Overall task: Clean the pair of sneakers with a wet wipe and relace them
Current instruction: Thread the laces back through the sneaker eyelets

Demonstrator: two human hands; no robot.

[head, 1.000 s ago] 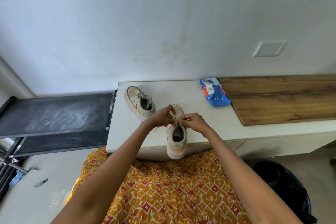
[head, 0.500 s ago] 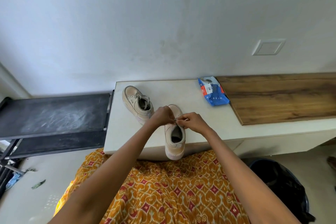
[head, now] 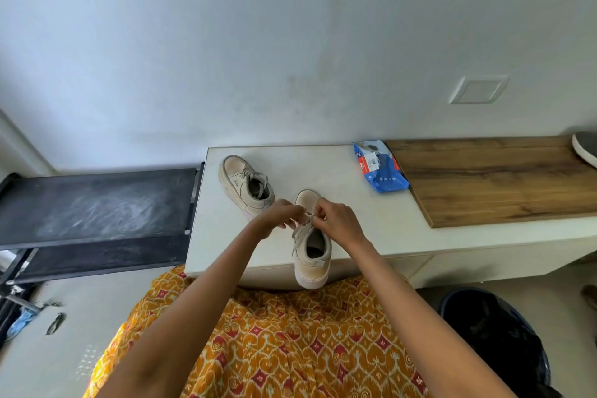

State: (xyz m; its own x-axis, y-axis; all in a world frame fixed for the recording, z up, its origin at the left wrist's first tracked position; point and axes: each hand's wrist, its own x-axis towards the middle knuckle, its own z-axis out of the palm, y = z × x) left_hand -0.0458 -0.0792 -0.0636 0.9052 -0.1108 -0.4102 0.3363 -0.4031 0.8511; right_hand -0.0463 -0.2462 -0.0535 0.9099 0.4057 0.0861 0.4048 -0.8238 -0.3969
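On the counter in front of us, the near sneaker sits at the front edge, heel overhanging toward our lap. Our left hand and right hand meet over its lace. The second sneaker lies behind and to the left. The wipe packet lies behind and right, beside the wooden board. A bin stands on the floor at right; a low shelf adjoins the counter's left.

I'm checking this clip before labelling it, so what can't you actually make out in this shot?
- Lace knot on the near sneaker: head view, covered by the left hand and right hand.
- Wet wipe pack print: too small.
- Dark shoe: cut off by the right edge.
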